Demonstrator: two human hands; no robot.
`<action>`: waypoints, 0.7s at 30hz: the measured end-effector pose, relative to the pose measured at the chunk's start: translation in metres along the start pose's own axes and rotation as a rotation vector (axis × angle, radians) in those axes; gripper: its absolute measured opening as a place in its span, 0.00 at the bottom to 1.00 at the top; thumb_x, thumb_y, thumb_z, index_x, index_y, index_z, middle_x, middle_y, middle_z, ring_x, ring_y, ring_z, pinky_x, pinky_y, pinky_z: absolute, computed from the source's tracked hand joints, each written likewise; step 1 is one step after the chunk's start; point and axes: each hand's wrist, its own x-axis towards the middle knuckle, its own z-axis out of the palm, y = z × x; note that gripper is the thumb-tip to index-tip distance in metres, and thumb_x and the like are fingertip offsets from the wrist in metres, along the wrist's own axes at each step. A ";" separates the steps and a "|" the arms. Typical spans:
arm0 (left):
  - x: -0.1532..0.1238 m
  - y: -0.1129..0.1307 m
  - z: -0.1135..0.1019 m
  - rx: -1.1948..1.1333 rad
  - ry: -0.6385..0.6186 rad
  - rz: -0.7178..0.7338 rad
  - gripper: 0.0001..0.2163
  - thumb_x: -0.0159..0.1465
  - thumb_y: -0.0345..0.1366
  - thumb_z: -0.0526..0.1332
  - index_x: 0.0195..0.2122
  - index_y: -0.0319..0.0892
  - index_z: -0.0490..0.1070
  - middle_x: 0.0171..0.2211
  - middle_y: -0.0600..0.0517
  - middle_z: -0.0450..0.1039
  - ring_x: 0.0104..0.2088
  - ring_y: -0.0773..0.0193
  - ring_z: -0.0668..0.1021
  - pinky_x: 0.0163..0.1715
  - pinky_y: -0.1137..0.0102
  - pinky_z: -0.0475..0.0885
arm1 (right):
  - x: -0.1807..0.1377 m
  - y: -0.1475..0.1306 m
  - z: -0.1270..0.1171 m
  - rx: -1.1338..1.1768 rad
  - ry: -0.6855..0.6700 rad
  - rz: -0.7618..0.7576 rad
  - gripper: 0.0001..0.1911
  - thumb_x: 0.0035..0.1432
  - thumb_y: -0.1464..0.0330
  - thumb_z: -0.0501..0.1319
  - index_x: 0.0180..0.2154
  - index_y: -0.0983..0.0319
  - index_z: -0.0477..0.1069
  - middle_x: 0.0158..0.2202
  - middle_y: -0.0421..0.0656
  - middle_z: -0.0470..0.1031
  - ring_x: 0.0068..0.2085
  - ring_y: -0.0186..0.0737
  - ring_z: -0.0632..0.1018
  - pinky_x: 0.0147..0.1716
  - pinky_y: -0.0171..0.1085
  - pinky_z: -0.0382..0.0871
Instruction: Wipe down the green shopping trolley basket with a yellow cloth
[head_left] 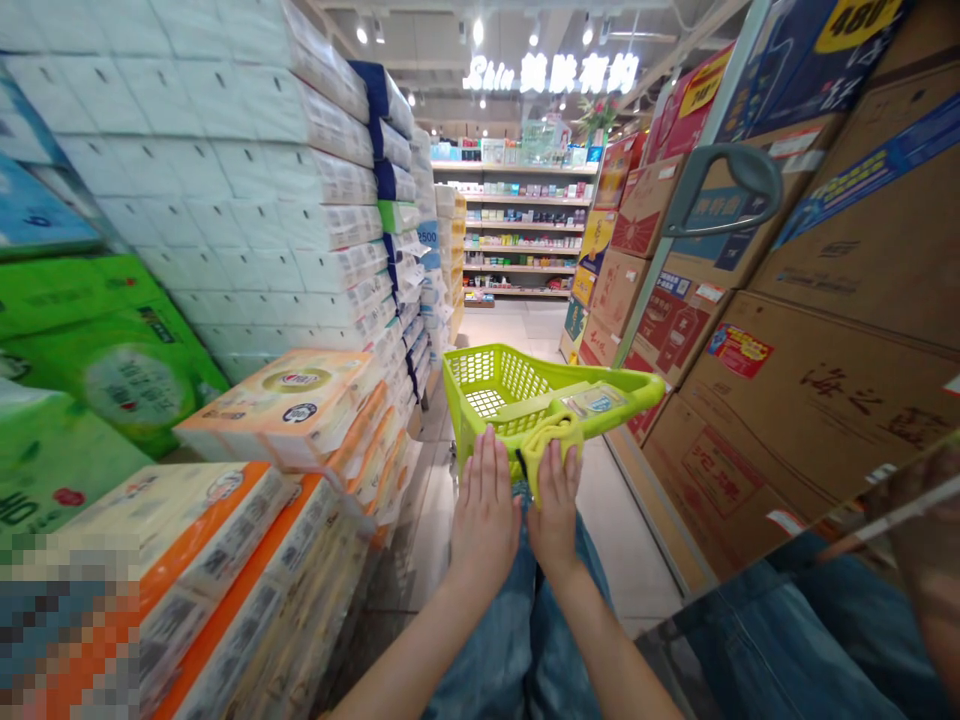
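A lime-green plastic shopping basket cart (525,375) with perforated walls stands in front of me, tilted in the view, its long handle side pointing right. My left hand (487,500) lies against its near rim, fingers stretched and side by side. Bunched over the same rim is a yellow cloth (551,440), with a dark strip at its left edge. My right hand (555,495) has its fingers over this cloth, pressing it to the cart; the palm side is hidden. A printed label (596,400) sits on the cart's handle part.
White tissue packs (225,170) are stacked high on the left, with orange-and-white packs (292,400) lower down. Brown cartons (840,370) line the right, beside a grey handle (724,190) on a glass door. Stocked shelves (525,225) stand beyond the tiled aisle (517,320).
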 end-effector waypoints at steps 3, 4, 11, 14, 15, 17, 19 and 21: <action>-0.001 -0.003 0.004 -0.005 -0.002 0.008 0.37 0.64 0.28 0.52 0.70 0.29 0.31 0.69 0.33 0.44 0.70 0.48 0.50 0.63 0.53 0.62 | -0.008 -0.006 0.004 -0.024 -0.026 -0.152 0.39 0.60 0.79 0.50 0.70 0.60 0.40 0.70 0.48 0.49 0.71 0.50 0.45 0.66 0.62 0.49; -0.001 -0.004 0.004 -0.004 -0.005 0.010 0.37 0.64 0.28 0.51 0.70 0.29 0.31 0.70 0.33 0.44 0.70 0.49 0.50 0.63 0.53 0.61 | -0.010 -0.003 0.005 -0.041 -0.024 -0.179 0.39 0.60 0.79 0.50 0.70 0.61 0.41 0.70 0.48 0.51 0.71 0.49 0.46 0.66 0.61 0.48; 0.000 -0.003 0.000 0.004 -0.023 0.012 0.36 0.66 0.32 0.52 0.70 0.30 0.32 0.70 0.34 0.45 0.69 0.50 0.52 0.64 0.55 0.61 | 0.001 0.046 -0.007 -0.137 0.013 -0.110 0.43 0.55 0.84 0.45 0.70 0.61 0.39 0.69 0.50 0.53 0.71 0.47 0.46 0.66 0.61 0.49; 0.000 -0.001 -0.002 -0.004 -0.018 0.012 0.37 0.67 0.33 0.53 0.70 0.30 0.29 0.69 0.34 0.46 0.69 0.49 0.52 0.63 0.55 0.61 | 0.012 0.055 -0.018 -0.096 0.033 0.021 0.46 0.52 0.84 0.45 0.70 0.60 0.35 0.70 0.50 0.48 0.71 0.49 0.44 0.64 0.64 0.51; 0.000 0.000 -0.002 -0.006 -0.016 0.010 0.37 0.67 0.33 0.53 0.70 0.30 0.29 0.69 0.34 0.45 0.69 0.49 0.52 0.63 0.54 0.62 | 0.016 0.052 -0.021 -0.068 0.038 0.066 0.46 0.51 0.84 0.45 0.70 0.60 0.35 0.71 0.50 0.47 0.71 0.50 0.44 0.64 0.65 0.51; 0.000 0.000 -0.001 -0.006 -0.013 0.001 0.38 0.67 0.33 0.53 0.69 0.30 0.28 0.69 0.33 0.45 0.69 0.49 0.51 0.63 0.54 0.62 | 0.022 0.039 -0.026 -0.025 0.023 0.133 0.47 0.51 0.83 0.45 0.70 0.59 0.34 0.71 0.49 0.46 0.71 0.51 0.43 0.64 0.66 0.49; 0.000 0.000 0.000 -0.001 -0.012 -0.009 0.38 0.66 0.33 0.53 0.69 0.30 0.28 0.69 0.32 0.44 0.69 0.48 0.51 0.62 0.54 0.63 | 0.028 0.016 -0.030 -0.009 -0.060 0.131 0.46 0.52 0.82 0.46 0.70 0.58 0.36 0.71 0.47 0.49 0.71 0.50 0.43 0.65 0.64 0.47; 0.001 0.000 0.001 0.010 -0.017 -0.014 0.38 0.66 0.32 0.54 0.69 0.29 0.29 0.69 0.32 0.43 0.70 0.48 0.50 0.63 0.54 0.62 | 0.033 -0.008 -0.034 -0.001 -0.171 0.076 0.44 0.53 0.81 0.46 0.70 0.57 0.39 0.69 0.46 0.53 0.71 0.49 0.45 0.66 0.60 0.46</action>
